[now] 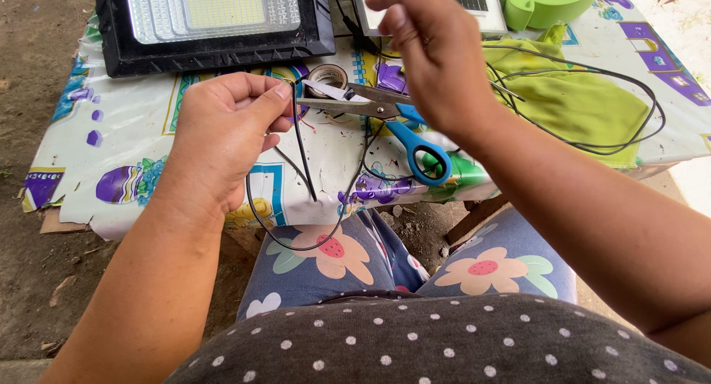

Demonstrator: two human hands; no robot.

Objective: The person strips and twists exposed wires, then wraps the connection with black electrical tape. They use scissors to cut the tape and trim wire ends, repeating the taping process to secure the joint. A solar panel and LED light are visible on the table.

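Wire, thin, black and rubber-coated point(300, 143), is pinched between your left hand's point(222, 136) thumb and forefinger; it hangs down in a slack loop over your lap at 6 o'clock. Your right hand point(433, 54) hovers half-curled, gripping nothing visible, above blue-handled steel scissors point(385, 117) on the patterned plastic tablecloth point(126, 139).

We are viewing under bright, diffuse daylight; soft shadows are falling beneath the table point(111, 221). Glare is washing out the upper right corner. The right hand point(433, 54) is blurring slightly; edges are bending mildly.
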